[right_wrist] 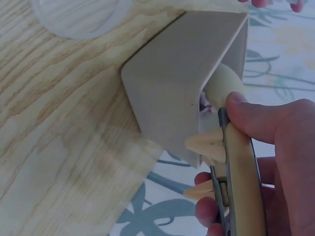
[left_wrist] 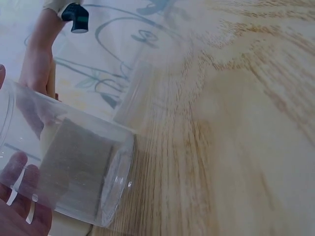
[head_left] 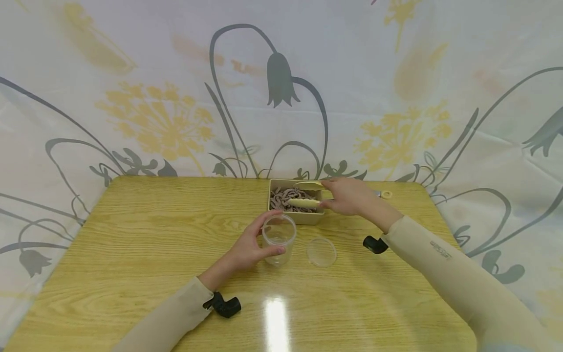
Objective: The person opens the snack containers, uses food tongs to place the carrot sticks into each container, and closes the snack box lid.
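My left hand [head_left: 246, 248] grips a clear plastic jar [head_left: 279, 240], thumb on the near side and fingers round the far side. The jar's open mouth faces up, and no contents show through its wall. My right hand [head_left: 349, 196] holds a pair of cream-coloured tongs [head_left: 304, 202], spread apart inside a beige rectangular box [head_left: 303, 218]. Brownish-purple strips [head_left: 281, 198] fill the box. In the right wrist view, the thumb presses one arm of the tongs [right_wrist: 242, 182] and fingers curl at the other.
A round clear lid [head_left: 321, 252] lies flat on the wooden table [head_left: 176, 220], right of the jar. The box stands near the table's back edge, close to a flower-patterned curtain [head_left: 246, 98]. Black elbow-shaped fittings [head_left: 226, 305] sit at both wrists.
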Demonstrator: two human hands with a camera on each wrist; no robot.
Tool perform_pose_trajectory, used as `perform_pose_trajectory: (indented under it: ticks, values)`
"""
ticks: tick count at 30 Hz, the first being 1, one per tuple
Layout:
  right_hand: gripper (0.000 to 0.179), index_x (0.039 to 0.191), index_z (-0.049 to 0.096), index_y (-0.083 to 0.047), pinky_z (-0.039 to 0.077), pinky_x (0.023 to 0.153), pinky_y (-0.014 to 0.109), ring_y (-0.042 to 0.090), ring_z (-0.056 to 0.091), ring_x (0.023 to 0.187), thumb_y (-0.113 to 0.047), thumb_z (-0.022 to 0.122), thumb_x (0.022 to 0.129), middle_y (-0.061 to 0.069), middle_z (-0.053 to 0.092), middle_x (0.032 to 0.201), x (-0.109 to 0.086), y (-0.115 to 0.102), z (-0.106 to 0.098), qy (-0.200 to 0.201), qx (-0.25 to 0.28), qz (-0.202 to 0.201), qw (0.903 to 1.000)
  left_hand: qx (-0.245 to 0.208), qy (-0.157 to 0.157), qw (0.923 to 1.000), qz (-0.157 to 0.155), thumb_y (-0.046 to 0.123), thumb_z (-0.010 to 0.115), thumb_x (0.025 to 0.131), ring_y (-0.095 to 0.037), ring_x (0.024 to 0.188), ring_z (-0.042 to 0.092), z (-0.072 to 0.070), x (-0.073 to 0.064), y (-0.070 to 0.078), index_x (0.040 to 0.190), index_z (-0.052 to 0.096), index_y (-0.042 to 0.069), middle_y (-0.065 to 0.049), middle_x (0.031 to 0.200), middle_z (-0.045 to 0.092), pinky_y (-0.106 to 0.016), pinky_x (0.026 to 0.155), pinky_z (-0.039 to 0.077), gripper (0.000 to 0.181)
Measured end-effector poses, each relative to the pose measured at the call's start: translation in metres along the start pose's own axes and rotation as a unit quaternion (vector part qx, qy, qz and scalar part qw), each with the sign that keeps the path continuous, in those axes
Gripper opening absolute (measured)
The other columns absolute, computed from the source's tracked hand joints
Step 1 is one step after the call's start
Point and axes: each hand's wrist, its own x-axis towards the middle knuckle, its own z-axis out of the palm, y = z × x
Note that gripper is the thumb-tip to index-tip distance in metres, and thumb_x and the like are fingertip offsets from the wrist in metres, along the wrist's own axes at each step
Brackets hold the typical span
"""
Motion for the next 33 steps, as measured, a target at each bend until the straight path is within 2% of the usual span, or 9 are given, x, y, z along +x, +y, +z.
perform_pose_trajectory:
  ticks: [7,11,14,16,22,26,30,33]
  values:
    - [0.068,0.143,0.052,-0.001,0.057,0.082,0.051,0.037,0.063,0.111,-0.044,0.069,0.093,0.020,0.062,0.132,0.001,-0.003,-0.004,0.006,0.003,-0.012,0.9999,-0.005,0.001,0.9999,0.012,0.024,0.080,0.086,-0.045,0.126,0.045,-0.001,0.000,0.001,0.151,0.039,0.020,-0.015,0.143,0.048,-0.063,0.102,0.039,0.077]
    - [0.057,0.138,0.059,-0.006,0.058,0.066,0.043,0.031,0.069,0.093,-0.039,0.071,0.093,0.016,0.070,0.117,-0.001,-0.004,-0.002,0.018,0.003,-0.021,0.9996,0.002,0.000,0.9999,0.011,0.022,0.080,0.086,-0.042,0.130,0.044,-0.001,0.000,0.002,0.152,0.038,0.021,-0.016,0.144,0.048,-0.062,0.103,0.039,0.078]
    - [0.049,0.134,0.064,-0.010,0.050,0.050,0.033,0.021,0.066,0.070,-0.037,0.071,0.093,0.011,0.074,0.100,-0.003,-0.004,0.000,0.032,-0.005,-0.024,0.9992,0.006,0.001,1.0000,0.007,0.024,0.081,0.086,-0.040,0.131,0.044,-0.002,0.000,0.001,0.153,0.037,0.016,-0.017,0.144,0.048,-0.062,0.104,0.038,0.081]
    - [0.047,0.133,0.066,-0.012,0.043,0.044,0.029,0.016,0.060,0.060,-0.037,0.070,0.094,0.006,0.073,0.087,-0.005,-0.004,0.001,0.039,-0.013,-0.024,0.9989,0.005,0.000,1.0000,0.005,0.025,0.081,0.085,-0.041,0.130,0.044,-0.001,0.001,0.001,0.153,0.036,0.014,-0.020,0.143,0.048,-0.062,0.105,0.038,0.082]
    - [0.046,0.134,0.065,-0.013,0.034,0.043,0.028,0.012,0.050,0.050,-0.037,0.069,0.094,-0.002,0.063,0.065,-0.010,-0.003,0.002,0.052,-0.015,-0.026,0.9982,0.005,0.003,1.0000,0.001,0.024,0.083,0.083,-0.037,0.130,0.046,-0.001,0.002,0.001,0.153,0.038,0.016,-0.014,0.142,0.050,-0.061,0.106,0.038,0.084]
    - [0.047,0.136,0.063,-0.012,0.032,0.043,0.027,0.012,0.044,0.043,-0.036,0.067,0.096,-0.004,0.058,0.057,-0.014,0.000,0.002,0.057,0.018,-0.017,0.9981,-0.005,0.004,1.0000,0.001,0.015,0.085,0.081,-0.039,0.128,0.047,-0.003,0.004,0.002,0.152,0.038,0.009,-0.013,0.141,0.051,-0.062,0.105,0.039,0.085]
    - [0.047,0.136,0.063,-0.012,0.029,0.041,0.027,0.011,0.041,0.038,-0.036,0.067,0.096,-0.004,0.064,0.062,-0.018,0.003,0.002,0.076,0.052,-0.005,0.9958,-0.023,0.007,0.9997,0.002,0.002,0.084,0.078,-0.044,0.127,0.047,-0.003,0.005,0.003,0.150,0.040,0.005,-0.018,0.140,0.052,-0.062,0.106,0.039,0.084]
    - [0.046,0.134,0.065,-0.012,0.027,0.040,0.027,0.011,0.037,0.037,-0.036,0.069,0.095,-0.003,0.064,0.062,-0.019,0.006,0.002,0.094,0.054,-0.011,0.9941,-0.035,0.014,0.9993,0.000,-0.004,0.083,0.077,-0.046,0.126,0.047,-0.002,0.005,0.004,0.149,0.040,0.002,-0.020,0.140,0.051,-0.063,0.106,0.038,0.085]
